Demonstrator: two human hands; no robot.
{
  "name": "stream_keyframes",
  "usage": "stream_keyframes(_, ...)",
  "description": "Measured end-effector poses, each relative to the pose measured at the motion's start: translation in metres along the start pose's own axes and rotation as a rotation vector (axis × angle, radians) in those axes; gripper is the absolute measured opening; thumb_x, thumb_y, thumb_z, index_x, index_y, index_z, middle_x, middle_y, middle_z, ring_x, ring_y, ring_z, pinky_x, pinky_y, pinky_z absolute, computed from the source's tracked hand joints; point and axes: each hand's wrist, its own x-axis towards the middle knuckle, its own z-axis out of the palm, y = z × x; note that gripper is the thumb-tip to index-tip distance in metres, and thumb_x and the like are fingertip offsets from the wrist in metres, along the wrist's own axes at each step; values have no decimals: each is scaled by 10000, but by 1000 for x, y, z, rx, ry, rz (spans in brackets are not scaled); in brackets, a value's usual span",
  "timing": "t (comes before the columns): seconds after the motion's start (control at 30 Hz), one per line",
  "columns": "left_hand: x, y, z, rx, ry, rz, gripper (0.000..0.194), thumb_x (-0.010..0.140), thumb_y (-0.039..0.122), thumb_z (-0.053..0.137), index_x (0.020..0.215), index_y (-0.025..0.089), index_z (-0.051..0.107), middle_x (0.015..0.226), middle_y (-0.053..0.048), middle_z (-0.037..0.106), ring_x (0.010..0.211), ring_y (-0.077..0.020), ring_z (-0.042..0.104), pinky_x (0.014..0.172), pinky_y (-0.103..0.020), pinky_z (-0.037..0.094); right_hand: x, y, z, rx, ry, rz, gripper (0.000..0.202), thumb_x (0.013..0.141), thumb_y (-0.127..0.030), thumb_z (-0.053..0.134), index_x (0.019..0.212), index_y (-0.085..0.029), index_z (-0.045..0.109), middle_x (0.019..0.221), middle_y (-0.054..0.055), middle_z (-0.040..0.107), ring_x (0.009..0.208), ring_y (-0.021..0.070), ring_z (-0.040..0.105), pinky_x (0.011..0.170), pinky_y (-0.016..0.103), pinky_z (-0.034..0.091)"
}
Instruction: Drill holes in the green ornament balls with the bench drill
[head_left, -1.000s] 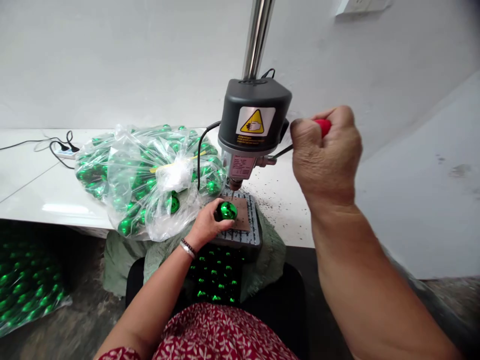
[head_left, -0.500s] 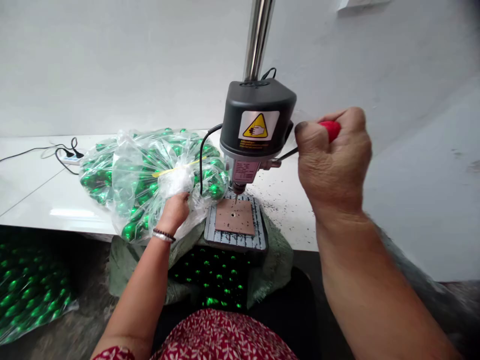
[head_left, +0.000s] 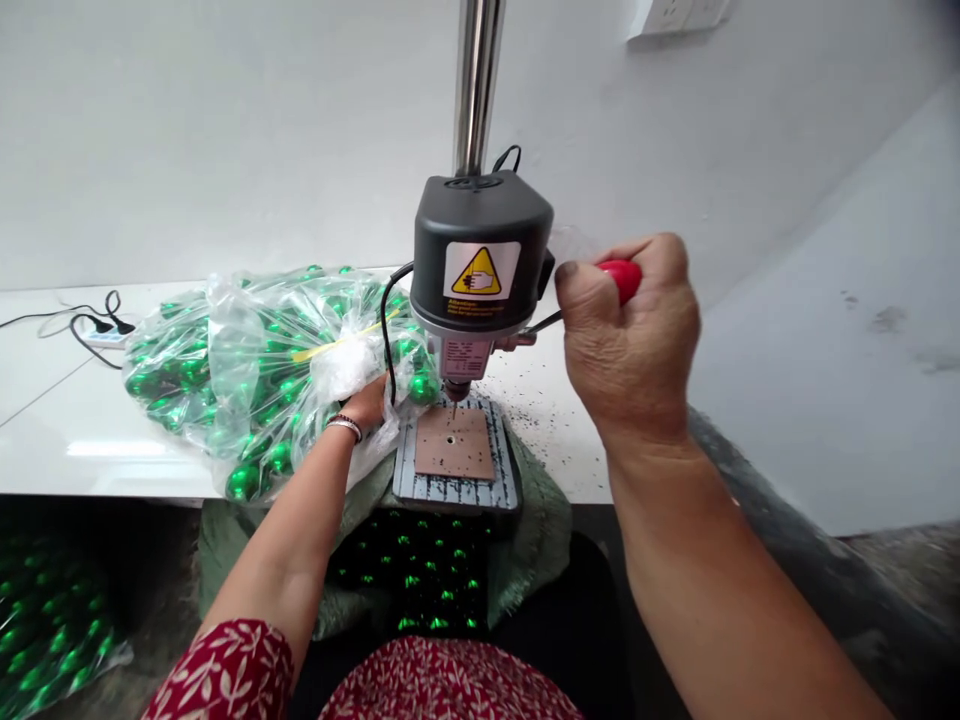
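My right hand (head_left: 634,345) is wrapped round the red knob (head_left: 624,281) on the lever of a small drill press (head_left: 484,220). Beside the press, my left hand (head_left: 366,403) reaches into the mouth of a clear plastic bag (head_left: 236,340); its fingers are hidden by the plastic and the black cable. Shiny green balls (head_left: 244,482) fill the bag. Under the chuck, the drill bit (head_left: 454,412) points down at a square brown board (head_left: 465,462) with a hole in it. That board lies on the grooved metal base (head_left: 406,478), and no ball sits on it.
Dark shavings (head_left: 536,408) litter the white table (head_left: 142,465). Below the base, a green woven sack (head_left: 536,520) holds more green balls. Another bag of balls (head_left: 45,610) stands at lower left. A power strip (head_left: 105,340) lies at the far left.
My view has shifted, so the press and bag appear further left. My left hand has gone deeper into the bag's mouth. The right hand keeps its hold on the knob.
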Motion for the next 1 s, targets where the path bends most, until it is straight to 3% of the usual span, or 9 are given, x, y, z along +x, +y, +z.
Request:
stream_keyframes(0.13,-8,2,-2,59,-49,-57,459,702,202,640,1158,172,673,1108,-141,731,1115,-311,634,1010,-416,461,-4,2,-1,4,18,-24,235,841,-386,586,823,-176,482,712,-46,484,629,42,397,612,219,372)
stream_keyframes(0.3,-51,18,-30,81,128,-213,485,761,273,629,1238,182,631,1020,-90,720,958,-265,655,914,-400,497,-8,5,1,23,68,-80,255,860,-408,571,830,-171,482,739,-40,484,672,46,415,693,253,445)
stream_keyframes(0.37,-74,27,-42,-111,163,-290,561,775,361,632,1305,184,588,1005,-69,701,860,-228,650,822,-373,528,-7,5,1,10,56,-54,246,851,-390,584,837,-165,485,749,-38,482,682,47,414,709,262,451)
stream_keyframes(0.43,-94,37,-48,-470,161,-294,653,771,398,631,1386,215,513,1053,-58,681,795,-188,644,726,-327,542,-7,4,1,9,47,-37,230,845,-363,591,833,-162,480,743,-42,470,673,42,403,697,252,443)
stream_keyframes(0.5,-109,47,-48,-833,61,-272,698,744,396,653,1402,242,479,1040,-52,672,743,-165,650,644,-290,536,-7,3,1,20,43,-44,214,847,-339,588,828,-162,469,730,-49,456,660,34,393,689,243,438)
stream_keyframes(0.6,-119,60,-32,-1109,-155,-310,702,691,356,715,1347,237,493,971,-45,667,754,-187,683,650,-304,556,-6,3,1,29,35,-52,209,847,-329,591,834,-163,464,730,-55,451,663,33,394,725,261,459)
stream_keyframes(0.67,-118,65,-15,-1116,-197,-354,663,677,318,733,1292,227,504,999,-46,662,829,-209,694,739,-354,575,-6,4,1,23,26,-44,214,848,-335,594,841,-164,466,739,-55,449,674,35,399,762,285,474)
stream_keyframes(0.87,-98,52,32,-559,78,-252,452,710,358,736,1098,174,595,969,-43,664,918,-187,621,867,-333,501,-5,9,-1,28,-52,-42,246,885,-396,545,878,-167,455,789,-50,435,739,38,449,873,331,488)
stream_keyframes(1.0,-89,45,49,-422,118,-218,467,744,392,718,1133,168,591,1041,-66,686,959,-200,633,902,-340,482,-5,9,-2,42,-88,-54,272,907,-439,498,896,-178,421,784,-60,414,722,20,451,842,267,487)
